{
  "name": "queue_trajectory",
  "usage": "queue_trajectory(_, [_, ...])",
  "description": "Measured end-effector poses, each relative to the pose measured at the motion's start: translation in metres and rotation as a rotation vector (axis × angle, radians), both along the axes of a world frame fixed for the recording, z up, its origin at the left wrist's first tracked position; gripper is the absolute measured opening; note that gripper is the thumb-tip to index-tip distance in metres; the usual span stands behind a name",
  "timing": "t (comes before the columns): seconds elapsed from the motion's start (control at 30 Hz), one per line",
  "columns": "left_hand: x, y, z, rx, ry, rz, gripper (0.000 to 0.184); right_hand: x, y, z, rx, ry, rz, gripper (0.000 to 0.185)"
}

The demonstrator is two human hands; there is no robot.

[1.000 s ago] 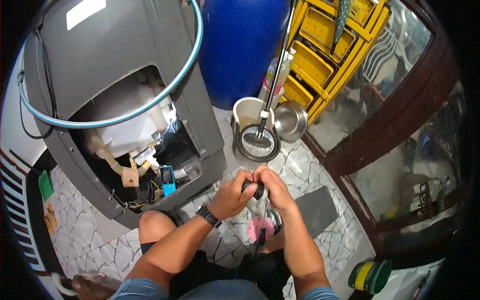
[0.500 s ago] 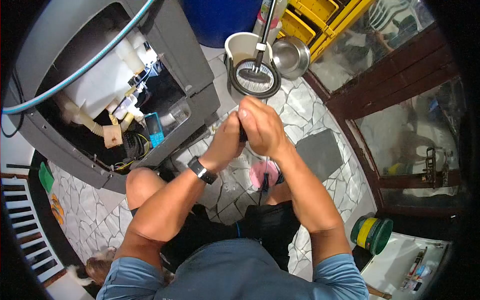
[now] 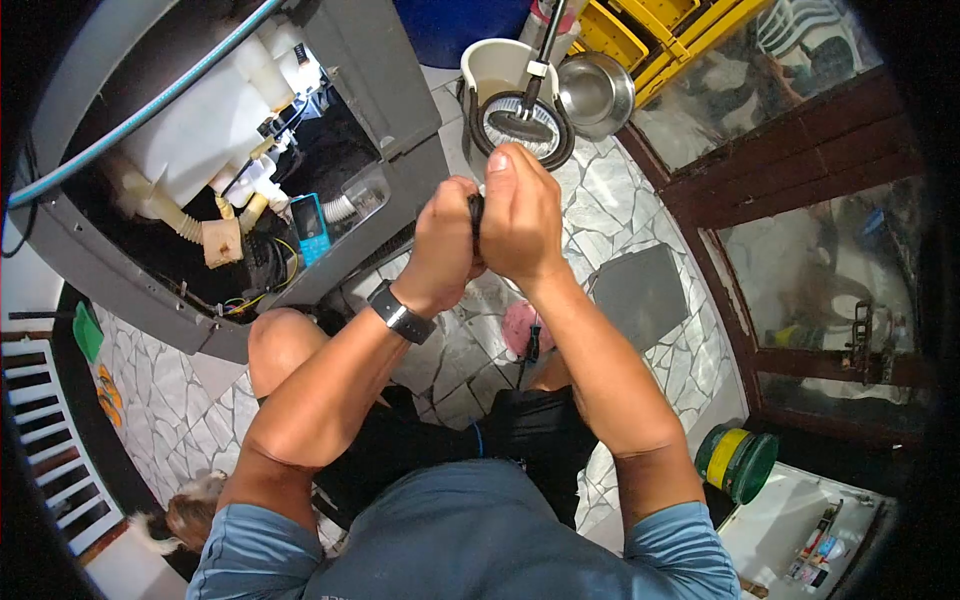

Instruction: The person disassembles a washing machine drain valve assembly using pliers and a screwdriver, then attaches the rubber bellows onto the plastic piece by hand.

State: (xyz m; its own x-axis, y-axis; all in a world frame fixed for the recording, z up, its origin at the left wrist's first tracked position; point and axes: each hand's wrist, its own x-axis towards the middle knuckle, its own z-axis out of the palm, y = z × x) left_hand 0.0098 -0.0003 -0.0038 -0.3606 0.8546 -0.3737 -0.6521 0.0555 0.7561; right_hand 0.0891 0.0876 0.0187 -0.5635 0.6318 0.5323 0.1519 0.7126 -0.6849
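Observation:
Both fists are raised close together over the floor, beside the opened grey machine cabinet (image 3: 395,100). My left hand (image 3: 442,235), with a dark watch on its wrist, is closed around one side of a small black object (image 3: 476,218). On its other side, my right hand (image 3: 520,220) is also wrapped tightly, thumb uppermost. Only a dark strip of the object shows between the fists, so its kind is hidden. Below them, a dark-handled screwdriver (image 3: 532,345) lies against a pink item (image 3: 518,328) near my knee.
Inside the cabinet are a white tank (image 3: 195,130), ribbed hoses and a blue device (image 3: 309,228). Ahead stand a bucket (image 3: 497,62) with a brush (image 3: 522,125) and a metal bowl (image 3: 595,95). A glazed door (image 3: 820,270) is right; an animal (image 3: 192,512) lies lower left.
Both hands have shifted slightly and the right fist has turned more upright, its thumb now pointing up. The camera view has moved a little. The grip stays closed.

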Motion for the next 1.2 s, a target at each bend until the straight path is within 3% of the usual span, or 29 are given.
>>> queue_trajectory(0.13, [-0.006,0.008,-0.023,0.097,0.24,0.222,0.038,-0.021,-0.005,-0.009,0.064,0.103,-0.098,0.021])
queue_trajectory(0.27, [-0.01,0.006,-0.007,0.068,0.164,0.159,0.04,-0.023,-0.004,-0.011,0.112,0.108,-0.115,0.018])
queue_trajectory(0.33, [-0.004,0.004,0.023,-0.108,0.137,0.104,0.044,-0.017,0.004,-0.004,0.139,0.12,-0.096,0.017])
queue_trajectory(0.43, [-0.024,0.0,0.016,-0.081,0.069,-0.133,0.048,-0.006,0.02,0.007,0.173,0.115,0.221,0.019])
queue_trajectory(0.47, [-0.026,0.0,0.014,-0.051,0.038,-0.256,0.049,-0.002,0.021,0.009,0.171,0.107,0.215,0.019])
queue_trajectory(0.6, [-0.03,0.002,0.006,0.033,-0.197,-0.28,0.056,-0.001,0.017,0.017,0.22,-0.002,0.279,0.019])
queue_trajectory(0.67, [-0.02,0.007,0.01,-0.026,-0.153,-0.193,0.056,-0.008,0.014,0.014,0.281,-0.033,0.246,0.017])
queue_trajectory(0.73, [-0.009,0.008,0.009,-0.045,0.034,0.056,0.055,-0.009,0.008,0.006,0.265,-0.044,0.172,0.017])
queue_trajectory(0.93, [-0.007,0.015,-0.009,0.003,0.152,0.104,0.052,-0.015,0.002,-0.002,0.106,-0.089,-0.006,0.02])
queue_trajectory(1.0, [-0.003,0.026,-0.009,-0.019,0.172,0.3,0.046,-0.015,0.003,-0.005,0.061,-0.069,-0.041,0.021])
queue_trajectory(1.2, [-0.009,0.013,-0.028,-0.01,0.612,0.066,0.045,-0.011,0.013,-0.007,-0.061,-0.077,-0.101,0.026])
